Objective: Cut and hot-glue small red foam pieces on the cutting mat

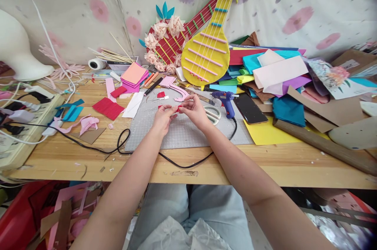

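Bright paper colours on a pale wooden surface (265,163)

A small red piece (178,108) sits over a grey gridded mat (188,134); nearby are a blue glue gun (225,98), a yellow sheet (266,134) and a yellow paper guitar (209,51) with pink stripes.

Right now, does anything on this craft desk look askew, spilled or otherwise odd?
Nothing looks damaged. The glue gun stands on the grey mat, its black cord looping off the desk edge. Coloured sheets lie heaped loosely at right. Both hands pinch a small red piece.

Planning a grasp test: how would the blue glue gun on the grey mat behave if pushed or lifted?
The glue gun stands upright on a narrow base, so a push would probably tip it. Its black cord trails over the table edge and would likely drag. Probably rigid, light plastic.
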